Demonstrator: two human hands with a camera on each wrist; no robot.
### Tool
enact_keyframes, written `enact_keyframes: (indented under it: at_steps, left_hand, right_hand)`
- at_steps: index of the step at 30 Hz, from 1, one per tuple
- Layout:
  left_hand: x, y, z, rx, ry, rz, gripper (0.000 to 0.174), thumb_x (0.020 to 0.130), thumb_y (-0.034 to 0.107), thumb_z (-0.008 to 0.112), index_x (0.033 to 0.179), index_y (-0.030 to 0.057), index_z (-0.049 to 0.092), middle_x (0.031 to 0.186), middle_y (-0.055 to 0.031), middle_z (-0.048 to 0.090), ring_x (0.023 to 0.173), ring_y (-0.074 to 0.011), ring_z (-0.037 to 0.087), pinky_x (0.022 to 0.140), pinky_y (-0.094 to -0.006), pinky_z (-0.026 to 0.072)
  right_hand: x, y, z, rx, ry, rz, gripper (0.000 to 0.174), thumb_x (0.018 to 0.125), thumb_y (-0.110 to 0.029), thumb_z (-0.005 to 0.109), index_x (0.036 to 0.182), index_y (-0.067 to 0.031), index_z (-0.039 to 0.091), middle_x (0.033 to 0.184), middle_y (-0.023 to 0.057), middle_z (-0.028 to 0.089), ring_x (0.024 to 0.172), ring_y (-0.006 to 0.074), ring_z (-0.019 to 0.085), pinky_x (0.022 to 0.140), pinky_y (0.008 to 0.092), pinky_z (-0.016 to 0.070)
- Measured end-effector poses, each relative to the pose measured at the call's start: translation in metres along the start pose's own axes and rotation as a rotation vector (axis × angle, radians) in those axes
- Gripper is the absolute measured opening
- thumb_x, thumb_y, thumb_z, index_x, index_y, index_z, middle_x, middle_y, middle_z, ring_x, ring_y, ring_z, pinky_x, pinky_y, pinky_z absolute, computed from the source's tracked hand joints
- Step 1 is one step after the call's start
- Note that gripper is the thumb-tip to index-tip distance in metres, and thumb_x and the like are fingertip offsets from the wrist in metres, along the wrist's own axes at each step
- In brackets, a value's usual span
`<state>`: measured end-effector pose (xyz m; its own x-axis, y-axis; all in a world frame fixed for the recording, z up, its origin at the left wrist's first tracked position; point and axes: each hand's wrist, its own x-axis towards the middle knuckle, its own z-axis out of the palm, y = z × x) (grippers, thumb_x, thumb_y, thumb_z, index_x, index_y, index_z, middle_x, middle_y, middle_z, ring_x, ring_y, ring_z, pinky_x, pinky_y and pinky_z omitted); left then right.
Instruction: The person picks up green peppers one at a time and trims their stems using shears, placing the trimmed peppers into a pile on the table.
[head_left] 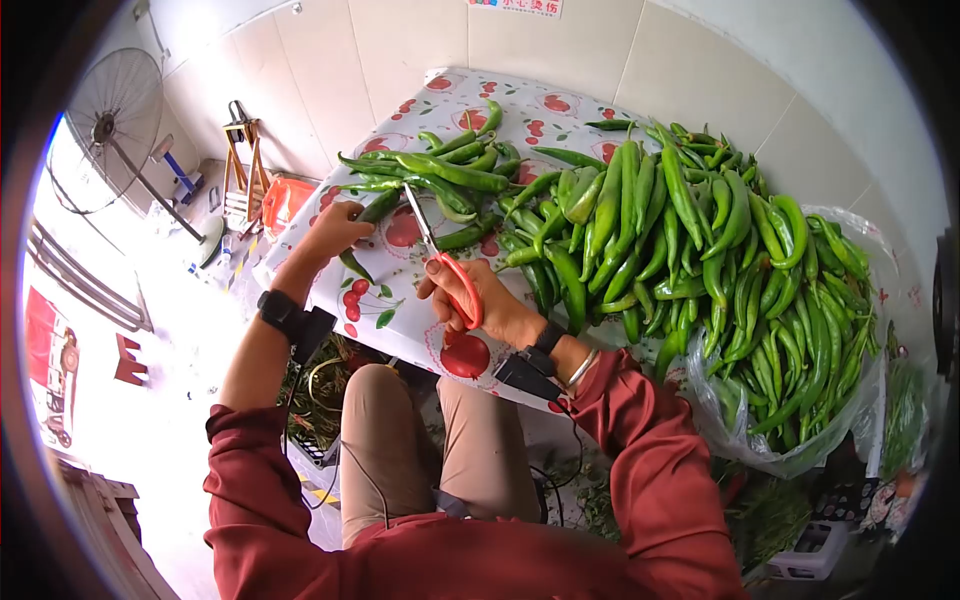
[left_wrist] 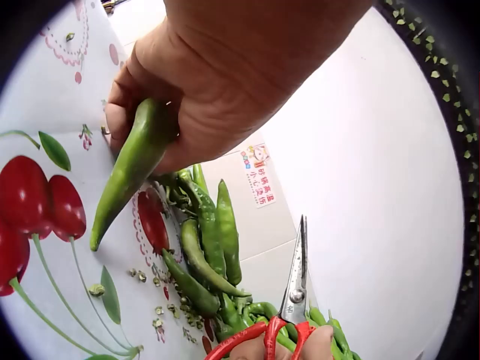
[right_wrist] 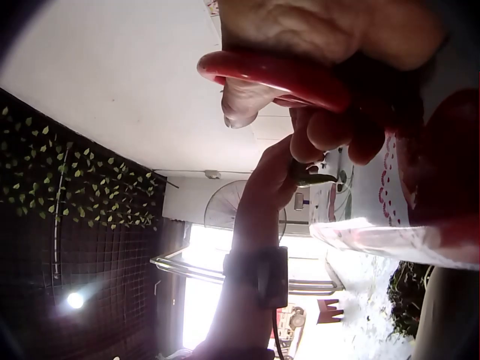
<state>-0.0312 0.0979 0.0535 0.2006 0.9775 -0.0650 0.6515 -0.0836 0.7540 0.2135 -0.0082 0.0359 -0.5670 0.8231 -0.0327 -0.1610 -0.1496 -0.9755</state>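
Note:
My left hand grips a green chili pepper over the left part of the table; its tapered end hangs below the fingers, and part of its upper end is hidden by the hand. In my right hand is a pair of scissors with red handles, the fingers curled through the loops. The blades are nearly together and point away from me, toward a small group of green peppers. In the left wrist view the scissors stand to the right of the held pepper, apart from it.
A large heap of green peppers covers the table's right side, spilling from a clear plastic bag. Small green bits lie on the fruit-patterned tablecloth. A standing fan and an orange container are off to the left.

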Motion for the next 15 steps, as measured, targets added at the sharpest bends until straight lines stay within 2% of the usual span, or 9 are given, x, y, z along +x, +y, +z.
enact_keyframes:
  at_steps: [4, 6, 9, 11, 15]
  left_hand:
    - [-0.015, 0.002, 0.003, -0.168, -0.017, -0.081, 0.032, 0.074, 0.013, 0.061, 0.099, -0.0059, 0.061, 0.069, -0.0055, 0.058, 0.058, -0.0113, 0.053, 0.052, -0.0257, 0.0437]
    - [-0.029, 0.003, 0.004, -0.236, 0.043, -0.100, 0.032, 0.073, 0.012, 0.060, 0.101, -0.0053, 0.060, 0.064, -0.0021, 0.052, 0.052, -0.0094, 0.048, 0.048, -0.0238, 0.0399]
    - [-0.056, 0.008, 0.001, -0.319, 0.038, -0.083, 0.034, 0.074, 0.012, 0.060, 0.103, -0.0051, 0.059, 0.063, -0.0014, 0.051, 0.050, -0.0081, 0.046, 0.045, -0.0227, 0.0377]
    - [-0.074, 0.019, -0.003, -0.303, 0.057, -0.085, 0.036, 0.074, 0.012, 0.060, 0.105, -0.0049, 0.058, 0.063, -0.0008, 0.050, 0.050, -0.0069, 0.045, 0.044, -0.0219, 0.0359]
    - [-0.103, 0.034, -0.001, -0.405, 0.163, -0.073, 0.040, 0.075, 0.013, 0.060, 0.111, -0.0046, 0.056, 0.065, 0.0012, 0.049, 0.049, -0.0054, 0.042, 0.043, -0.0209, 0.0339]
  right_hand:
    - [-0.001, -0.002, -0.002, 0.023, 0.005, -0.023, 0.063, 0.087, -0.058, 0.044, 0.091, 0.0042, 0.054, 0.054, 0.0013, 0.050, 0.043, 0.0061, 0.045, 0.044, 0.0196, 0.0404]
    - [-0.001, -0.004, -0.004, -0.001, 0.018, -0.041, 0.065, 0.088, -0.059, 0.043, 0.092, 0.0048, 0.054, 0.054, 0.0009, 0.049, 0.044, 0.0058, 0.045, 0.047, 0.0189, 0.0400]
    - [0.001, -0.002, -0.003, -0.026, -0.024, -0.079, 0.067, 0.088, -0.061, 0.040, 0.097, 0.0041, 0.054, 0.058, 0.0007, 0.051, 0.051, 0.0060, 0.047, 0.052, 0.0193, 0.0408]
    - [0.000, 0.000, -0.001, 0.010, -0.035, -0.093, 0.066, 0.088, -0.060, 0.039, 0.102, 0.0032, 0.054, 0.068, 0.0018, 0.054, 0.060, 0.0069, 0.050, 0.058, 0.0207, 0.0426]
    - [0.003, 0.006, 0.000, 0.077, -0.096, -0.161, 0.062, 0.087, -0.057, 0.047, 0.104, 0.0022, 0.054, 0.076, 0.0041, 0.056, 0.067, 0.0089, 0.054, 0.062, 0.0220, 0.0453]
